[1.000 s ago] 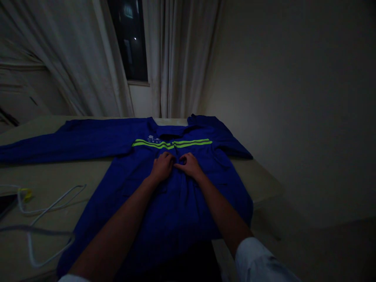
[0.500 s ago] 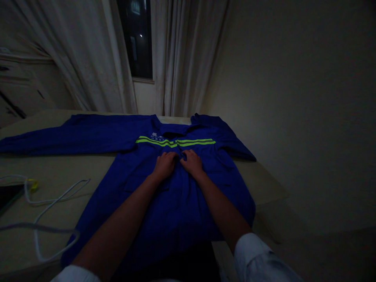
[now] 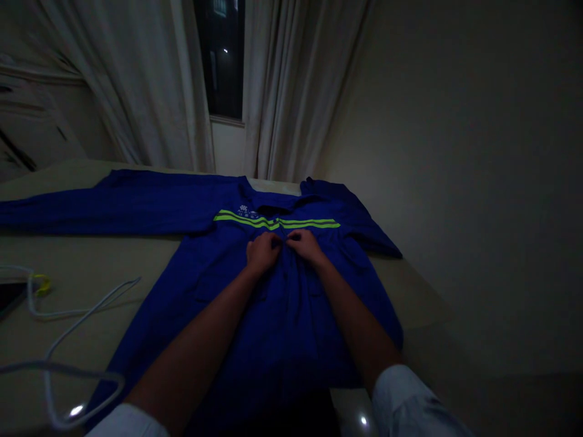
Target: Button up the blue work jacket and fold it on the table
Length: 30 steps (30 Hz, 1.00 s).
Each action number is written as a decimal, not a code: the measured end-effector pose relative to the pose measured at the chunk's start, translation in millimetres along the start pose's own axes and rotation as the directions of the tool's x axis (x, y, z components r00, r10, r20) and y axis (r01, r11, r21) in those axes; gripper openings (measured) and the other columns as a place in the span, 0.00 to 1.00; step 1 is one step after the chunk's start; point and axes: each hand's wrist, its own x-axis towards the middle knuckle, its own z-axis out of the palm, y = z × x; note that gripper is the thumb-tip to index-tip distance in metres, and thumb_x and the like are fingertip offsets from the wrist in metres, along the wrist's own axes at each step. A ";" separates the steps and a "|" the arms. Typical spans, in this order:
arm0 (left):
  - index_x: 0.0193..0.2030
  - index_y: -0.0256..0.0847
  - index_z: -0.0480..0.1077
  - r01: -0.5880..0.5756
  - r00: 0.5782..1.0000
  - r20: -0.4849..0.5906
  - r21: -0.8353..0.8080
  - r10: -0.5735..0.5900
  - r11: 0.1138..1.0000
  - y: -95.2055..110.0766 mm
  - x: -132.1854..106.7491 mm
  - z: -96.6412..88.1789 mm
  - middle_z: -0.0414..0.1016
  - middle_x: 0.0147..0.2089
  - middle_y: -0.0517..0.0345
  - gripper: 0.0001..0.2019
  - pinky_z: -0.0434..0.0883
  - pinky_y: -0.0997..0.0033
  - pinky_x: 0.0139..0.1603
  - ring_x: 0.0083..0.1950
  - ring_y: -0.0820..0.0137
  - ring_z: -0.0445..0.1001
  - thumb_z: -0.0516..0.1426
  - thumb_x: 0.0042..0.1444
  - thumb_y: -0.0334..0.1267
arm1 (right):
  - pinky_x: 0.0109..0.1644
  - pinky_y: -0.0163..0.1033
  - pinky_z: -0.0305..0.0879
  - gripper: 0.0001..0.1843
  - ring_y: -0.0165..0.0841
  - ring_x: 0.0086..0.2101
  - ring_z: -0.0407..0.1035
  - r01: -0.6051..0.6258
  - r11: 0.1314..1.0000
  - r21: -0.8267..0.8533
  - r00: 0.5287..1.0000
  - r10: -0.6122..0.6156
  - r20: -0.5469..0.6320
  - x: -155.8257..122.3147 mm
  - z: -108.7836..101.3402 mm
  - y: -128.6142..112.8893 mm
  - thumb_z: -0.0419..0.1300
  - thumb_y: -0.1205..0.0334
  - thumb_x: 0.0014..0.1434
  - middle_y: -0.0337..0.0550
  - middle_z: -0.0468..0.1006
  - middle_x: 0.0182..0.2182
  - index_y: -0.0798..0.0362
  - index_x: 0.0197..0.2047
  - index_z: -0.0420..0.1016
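A blue work jacket with neon green stripes across the chest lies flat, front up, on a pale table. One sleeve stretches far to the left. My left hand and my right hand sit side by side on the jacket's front opening, just below the stripes. Both hands are curled, with fingertips pinching the fabric at the centre line. What lies under the fingertips is hidden in the dim light.
A white cable loops over the table at the left, beside a dark flat device with a yellow tag. Pale curtains and a dark window stand behind the table. A bare wall fills the right.
Both hands have slid a little farther up the jacket front towards the green stripes, and stay pinched together. The view has shifted slightly.
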 end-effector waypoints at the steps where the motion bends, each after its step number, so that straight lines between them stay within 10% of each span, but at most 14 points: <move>1: 0.50 0.50 0.78 0.005 1.000 -0.004 -0.013 -0.005 1.000 -0.6 -0.4 0.1 0.81 0.56 0.56 0.10 0.70 0.60 0.56 0.58 0.60 0.77 0.60 0.64 0.41 | 0.47 0.40 0.72 0.08 0.36 0.38 0.77 0.014 1.000 0.005 1.000 -0.014 -0.007 0.2 1.6 -0.5 0.64 0.68 0.50 0.39 0.83 0.35 0.51 0.36 0.81; 17: 0.47 0.46 0.78 -0.124 0.991 -0.045 0.074 0.127 0.990 1.7 -4.6 -2.2 0.82 0.50 0.52 0.10 0.71 0.62 0.55 0.54 0.59 0.76 0.56 0.64 0.36 | 0.49 0.41 0.70 0.04 0.37 0.37 0.75 0.143 0.978 -0.152 0.987 -0.152 -0.050 -24.1 5.8 -18.8 0.64 0.66 0.53 0.44 0.82 0.35 0.53 0.34 0.80; 30: 0.63 0.50 0.70 -0.235 0.971 0.031 0.253 0.235 0.939 5.5 -7.5 -2.5 0.74 0.54 0.47 0.21 0.69 0.60 0.54 0.56 0.55 0.73 0.49 0.68 0.30 | 0.25 0.32 0.68 0.05 0.29 0.19 0.71 -0.051 0.948 0.315 0.996 0.024 0.088 -20.9 11.0 -2.7 0.62 0.60 0.59 0.33 0.76 0.22 0.52 0.36 0.75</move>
